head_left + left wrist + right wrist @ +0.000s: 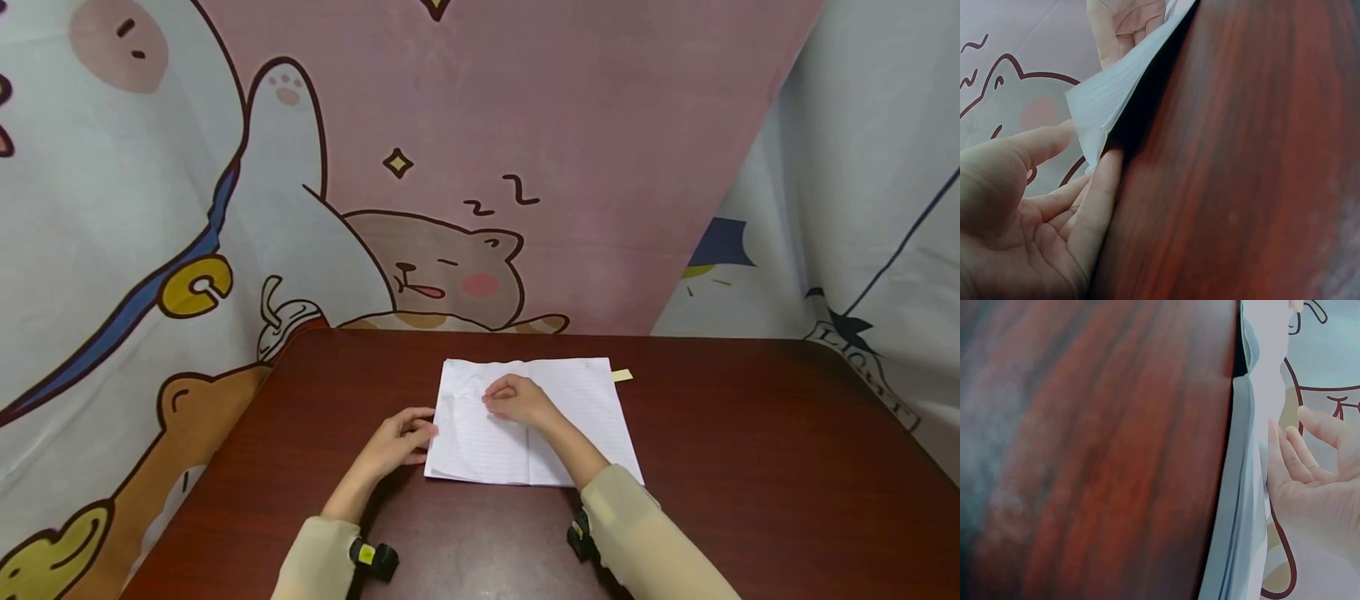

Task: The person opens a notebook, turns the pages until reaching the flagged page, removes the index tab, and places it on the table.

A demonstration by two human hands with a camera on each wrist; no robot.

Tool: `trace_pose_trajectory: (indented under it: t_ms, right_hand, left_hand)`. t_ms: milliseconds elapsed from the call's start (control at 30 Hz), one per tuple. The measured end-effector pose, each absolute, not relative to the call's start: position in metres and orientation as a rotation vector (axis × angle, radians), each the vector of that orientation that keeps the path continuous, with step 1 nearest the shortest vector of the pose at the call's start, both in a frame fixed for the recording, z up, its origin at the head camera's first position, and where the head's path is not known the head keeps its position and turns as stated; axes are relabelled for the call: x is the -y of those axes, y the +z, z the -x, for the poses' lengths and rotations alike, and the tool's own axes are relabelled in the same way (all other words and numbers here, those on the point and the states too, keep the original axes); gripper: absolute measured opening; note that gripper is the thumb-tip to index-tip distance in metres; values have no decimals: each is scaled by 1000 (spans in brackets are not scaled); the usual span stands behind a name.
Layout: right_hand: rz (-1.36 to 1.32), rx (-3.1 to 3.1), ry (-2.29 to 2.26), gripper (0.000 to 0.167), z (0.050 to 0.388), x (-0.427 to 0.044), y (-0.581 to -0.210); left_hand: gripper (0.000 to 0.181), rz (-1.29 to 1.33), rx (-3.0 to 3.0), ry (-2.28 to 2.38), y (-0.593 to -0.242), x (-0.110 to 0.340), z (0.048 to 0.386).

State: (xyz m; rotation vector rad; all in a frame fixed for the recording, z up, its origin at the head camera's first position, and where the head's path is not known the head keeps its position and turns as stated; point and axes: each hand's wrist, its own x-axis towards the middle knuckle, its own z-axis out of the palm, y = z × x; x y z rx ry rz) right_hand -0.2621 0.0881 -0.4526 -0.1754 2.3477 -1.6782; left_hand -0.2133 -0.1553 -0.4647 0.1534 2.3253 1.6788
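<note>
A lined notebook (577, 433) lies spread flat on the table, its left page slightly wrinkled. At its left edge is my left hand (393, 442), thumb and fingers loosely spread and touching the margin. The left wrist view shows the thumb (1050, 142) by the page edge (1100, 109) and a finger against the lower corner. My right hand (521, 402) rests over the left page near the centre fold, fingertips on the paper. In the right wrist view its fingers (1297, 456) are extended, with the thumb apart, beside the stacked page edges (1235, 487).
The dark red wooden table (750, 450) extends around the notebook. A pale yellow tab (622, 375) sticks out at the notebook's upper right. Behind the table hangs a cartoon-printed cloth (600, 167). Black wrist cameras (375, 558) sit at both sleeves.
</note>
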Motion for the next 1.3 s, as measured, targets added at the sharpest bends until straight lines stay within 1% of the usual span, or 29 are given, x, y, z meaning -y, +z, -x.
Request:
trace_pose_trajectory:
  t_ms: [367, 567, 900, 1133, 1300]
  right_hand:
    - [207, -2363, -1768, 17, 263, -93, -453]
    - [235, -2409, -1836, 20, 264, -110, -446]
    - [162, -2441, -1856, 19, 270, -139, -444]
    - [218, -2431, -1902, 22, 272, -156, -437]
    - [209, -2438, -1905, 24, 272, -167, -434]
  left_hand:
    - [52, -126, -2344, 1678, -462, 154, 213]
    - [53, -147, -2322, 1690, -462, 155, 213]
    - [55, -179, -2292, 1704, -467, 157, 212]
    - [54, -179, -2302, 1693, -469, 158, 213]
    - [54, -186, -2311, 1689, -470, 159, 215]
